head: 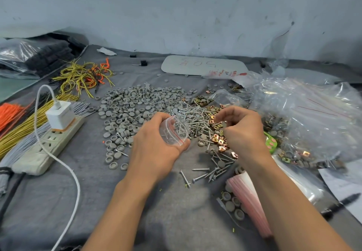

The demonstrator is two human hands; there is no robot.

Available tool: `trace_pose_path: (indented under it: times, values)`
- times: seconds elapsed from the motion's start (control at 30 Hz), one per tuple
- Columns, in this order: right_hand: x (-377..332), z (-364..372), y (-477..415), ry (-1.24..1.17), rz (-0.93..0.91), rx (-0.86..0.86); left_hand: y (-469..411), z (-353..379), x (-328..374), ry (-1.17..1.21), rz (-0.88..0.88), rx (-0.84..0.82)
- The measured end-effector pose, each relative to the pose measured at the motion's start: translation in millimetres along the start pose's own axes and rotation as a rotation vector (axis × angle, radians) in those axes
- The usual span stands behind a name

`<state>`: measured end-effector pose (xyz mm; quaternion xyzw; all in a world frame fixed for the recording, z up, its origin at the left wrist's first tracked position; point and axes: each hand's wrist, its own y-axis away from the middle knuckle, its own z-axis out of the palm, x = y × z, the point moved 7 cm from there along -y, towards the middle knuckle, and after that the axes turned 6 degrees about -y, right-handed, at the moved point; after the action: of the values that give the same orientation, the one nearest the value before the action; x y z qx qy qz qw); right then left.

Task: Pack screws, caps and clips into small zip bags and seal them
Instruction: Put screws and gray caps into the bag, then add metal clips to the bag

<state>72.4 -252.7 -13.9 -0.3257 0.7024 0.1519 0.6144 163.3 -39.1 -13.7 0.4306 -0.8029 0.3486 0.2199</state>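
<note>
My left hand [154,145] grips a small clear zip bag [175,130] with a red seal line; its mouth is open and several screws lie inside. Just right of the bag is a heap of silver screws [195,117]. My right hand [242,129] hovers with curled fingers over the copper-coloured clips [218,140] beside that heap; whether it pinches anything is hidden. Grey round caps [133,104] spread over the cloth to the left and behind. More screws [207,172] lie scattered nearer to me.
A white power strip [47,147] with a charger and cable lies at left, beside bundles of yellow, orange and grey wires [17,131]. A big clear sack of packed bags [305,117] sits at right. A stack of empty zip bags [248,201] lies under my right forearm.
</note>
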Motion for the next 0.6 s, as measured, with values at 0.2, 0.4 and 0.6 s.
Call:
trace_pose_path:
  times: [0.2, 0.4, 0.6]
  values:
    - [4.9, -12.1, 3.0, 0.097, 0.037, -0.004, -0.2, 2.4, 2.5, -0.027, 0.007, -0.013]
    - [12.2, -33.6, 2.3, 0.098, 0.068, 0.015, 1.6, 7.1, 5.7, -0.026, 0.008, -0.035]
    - [15.8, -43.5, -0.7, 0.161, 0.057, 0.005, 0.3, 11.9, 4.9, -0.055, 0.004, -0.052]
